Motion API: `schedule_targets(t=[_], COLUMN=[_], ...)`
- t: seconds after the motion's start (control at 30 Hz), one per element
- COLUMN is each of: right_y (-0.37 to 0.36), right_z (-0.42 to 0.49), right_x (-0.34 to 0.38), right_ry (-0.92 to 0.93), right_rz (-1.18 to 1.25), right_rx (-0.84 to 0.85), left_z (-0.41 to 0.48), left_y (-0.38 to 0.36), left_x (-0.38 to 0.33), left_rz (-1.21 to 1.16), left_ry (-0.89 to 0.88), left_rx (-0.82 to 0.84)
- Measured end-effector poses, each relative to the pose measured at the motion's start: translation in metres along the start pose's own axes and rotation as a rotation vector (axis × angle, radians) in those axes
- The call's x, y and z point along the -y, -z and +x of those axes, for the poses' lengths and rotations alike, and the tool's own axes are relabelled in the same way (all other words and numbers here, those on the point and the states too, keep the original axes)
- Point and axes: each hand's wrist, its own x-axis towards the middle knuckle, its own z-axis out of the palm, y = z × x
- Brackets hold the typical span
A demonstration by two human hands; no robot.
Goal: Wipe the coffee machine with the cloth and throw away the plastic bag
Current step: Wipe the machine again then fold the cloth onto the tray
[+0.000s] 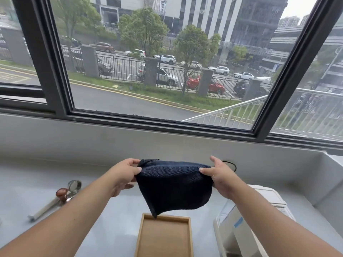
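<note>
A dark navy cloth (pixel 174 186) hangs in the air above the counter, stretched between both hands. My left hand (pixel 124 175) pinches its upper left corner and my right hand (pixel 220 177) pinches its upper right corner. The cloth's lower tip dangles just over the far edge of a wooden tray (pixel 165 236). A white coffee machine (pixel 239 232) stands at the lower right, partly hidden by my right forearm. No plastic bag shows in this view.
A portafilter and a wooden-knobbed tamper (pixel 64 193) lie on the grey counter (pixel 37 182) at the left. A black cord (pixel 233 165) runs behind my right hand. A raised ledge and a large window close off the back; a sunken basin sits far right.
</note>
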Motion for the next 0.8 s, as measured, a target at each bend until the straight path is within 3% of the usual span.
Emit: schedule_targets(t=[0.17,0.33,0.4,0.57,0.8], right_y=[0.010,0.027,0.033,0.033,0.024], right_z=[0.007,0.016,0.017,0.017,0.013], right_x=[-0.006,-0.005,-0.004,0.001,0.012], right_ry=[0.032,0.022,0.031,0.141,0.286], right_rz=[0.017,0.025,-0.038,-0.357,-0.588], right_rx=[0.046,0.156,0.178,0.056,-0.058], left_z=[0.003,-0.002,-0.005,-0.005,-0.002], left_y=[-0.005,-0.009,-0.010,-0.014,-0.010], left_x=[-0.001,-0.007,-0.008,-0.012,-0.009], left_rz=[-0.124,-0.161,-0.034,0.424,0.674], left_ry=[-0.038,-0.108,-0.154,-0.288,-0.325], left_rx=[-0.082,0.011,0.012,-0.242,-0.380])
